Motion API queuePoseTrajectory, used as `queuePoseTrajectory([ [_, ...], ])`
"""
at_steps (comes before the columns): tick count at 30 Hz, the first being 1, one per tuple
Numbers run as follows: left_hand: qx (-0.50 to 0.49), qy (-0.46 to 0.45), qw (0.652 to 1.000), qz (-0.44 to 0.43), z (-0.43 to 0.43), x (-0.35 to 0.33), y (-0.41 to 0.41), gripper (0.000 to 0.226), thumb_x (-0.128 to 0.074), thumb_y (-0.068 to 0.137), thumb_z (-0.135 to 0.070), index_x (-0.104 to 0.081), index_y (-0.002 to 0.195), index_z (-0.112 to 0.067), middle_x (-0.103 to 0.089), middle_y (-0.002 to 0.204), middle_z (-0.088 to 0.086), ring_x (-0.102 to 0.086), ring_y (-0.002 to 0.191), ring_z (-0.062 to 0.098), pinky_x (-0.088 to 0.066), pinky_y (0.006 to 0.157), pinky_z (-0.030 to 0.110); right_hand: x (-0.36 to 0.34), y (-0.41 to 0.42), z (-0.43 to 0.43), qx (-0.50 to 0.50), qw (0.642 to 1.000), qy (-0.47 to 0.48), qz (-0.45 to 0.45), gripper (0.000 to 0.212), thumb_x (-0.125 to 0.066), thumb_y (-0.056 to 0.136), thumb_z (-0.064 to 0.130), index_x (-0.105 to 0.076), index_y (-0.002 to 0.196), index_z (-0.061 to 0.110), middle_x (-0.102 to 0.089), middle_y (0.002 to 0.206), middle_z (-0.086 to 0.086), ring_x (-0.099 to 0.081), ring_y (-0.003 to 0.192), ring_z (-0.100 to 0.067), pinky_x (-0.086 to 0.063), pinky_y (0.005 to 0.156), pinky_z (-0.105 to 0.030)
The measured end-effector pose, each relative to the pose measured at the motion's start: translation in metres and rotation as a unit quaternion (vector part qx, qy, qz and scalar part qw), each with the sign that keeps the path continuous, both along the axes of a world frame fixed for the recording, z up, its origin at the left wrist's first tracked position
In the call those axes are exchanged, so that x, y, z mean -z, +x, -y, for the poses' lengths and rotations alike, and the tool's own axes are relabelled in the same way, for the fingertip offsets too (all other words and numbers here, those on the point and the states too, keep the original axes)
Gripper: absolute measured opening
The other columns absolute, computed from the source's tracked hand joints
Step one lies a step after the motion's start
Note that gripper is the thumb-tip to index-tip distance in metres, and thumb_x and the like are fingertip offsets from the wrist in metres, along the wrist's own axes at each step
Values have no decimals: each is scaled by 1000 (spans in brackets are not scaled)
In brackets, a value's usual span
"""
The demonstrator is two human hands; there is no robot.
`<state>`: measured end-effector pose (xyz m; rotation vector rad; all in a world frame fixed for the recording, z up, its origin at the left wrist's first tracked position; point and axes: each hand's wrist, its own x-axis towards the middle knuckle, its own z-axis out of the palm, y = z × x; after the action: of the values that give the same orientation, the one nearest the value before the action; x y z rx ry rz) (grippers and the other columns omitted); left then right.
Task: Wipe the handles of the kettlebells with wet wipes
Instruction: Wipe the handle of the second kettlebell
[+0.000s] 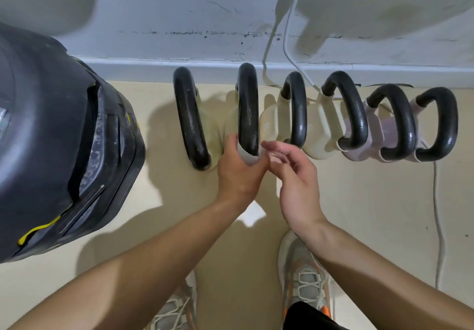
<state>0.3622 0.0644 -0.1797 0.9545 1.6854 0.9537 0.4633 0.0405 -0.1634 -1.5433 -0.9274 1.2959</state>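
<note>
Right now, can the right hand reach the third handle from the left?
Probably yes. The right hand is open, just in front of the third handle, with nothing between. The left hand grips the wipe on the second handle.

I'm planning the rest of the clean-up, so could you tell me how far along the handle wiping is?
Done: nothing shows which handles are already wiped. In hand: the left hand wraps a wet wipe round the near end of the second handle from the left; the right hand hovers open beside it. Left: probably the third handle through the rightmost handle, perhaps the leftmost handle too.
</note>
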Motion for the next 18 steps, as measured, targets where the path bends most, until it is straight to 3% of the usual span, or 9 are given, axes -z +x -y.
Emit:
queuePoseTrajectory([
  [3, -17, 1, 1000, 17, -7, 5, 0, 28, -83, 76, -33, -64, 89, -16, -70, 78, -3, -68, 76, 17, -56, 71, 33, 2, 1, -2, 4, 999, 1, 34, 38, -54, 93, -5, -67, 118, 21, -71, 98, 14, -67, 105, -7, -52, 103, -42],
  [7, -11, -1, 999, 40, -14, 1, -11, 19, -80, 76, -25, -70, 88, -13, -74, 81, 1, -72, 80, 20, -60, 79, 41, 11, -1, 8, 22, 999, -31, 16, 37, -58, 92, 11, -62, 124, 29, -71, 101, 15, -66, 109, -11, -49, 107, -51],
  [11, 20, -50, 991, 119, -31, -16, -17, 30, -81, 81, -16, -68, 107, -16, -69, 86, -7, -67, 74, 5, -58, 72, 23, 16, -4, 12, -27, 997, -73, -4, 58, -52, 81, 14, -57, 137, 23, -72, 112, 11, -65, 112, -11, -45, 112, -53],
  [13, 32, -48, 990, 130, -35, -18, -20, 35, -81, 81, -15, -66, 112, -13, -67, 87, -6, -65, 75, 5, -57, 71, 22, 17, -6, 13, -32, 996, -85, -16, 62, -51, 77, 14, -54, 139, 18, -69, 97, 19, -63, 98, -2, -46, 111, -50],
  [15, 12, -24, 995, 99, -30, -15, -17, 35, -81, 80, -15, -64, 110, -13, -67, 89, -4, -65, 78, 9, -57, 72, 25, 18, -7, 13, -31, 995, -94, -20, 58, -50, 77, 14, -54, 134, 19, -63, 87, 15, -60, 89, -2, -48, 108, -51],
  [18, -16, 35, 999, -34, -13, -2, -4, 35, -79, 78, -20, -57, 105, -18, -64, 85, -7, -61, 75, 7, -51, 70, 20, 19, -4, 13, -8, 995, -101, -17, 47, -52, 86, 6, -54, 131, 19, -59, 90, 3, -62, 92, -5, -46, 110, -53],
])
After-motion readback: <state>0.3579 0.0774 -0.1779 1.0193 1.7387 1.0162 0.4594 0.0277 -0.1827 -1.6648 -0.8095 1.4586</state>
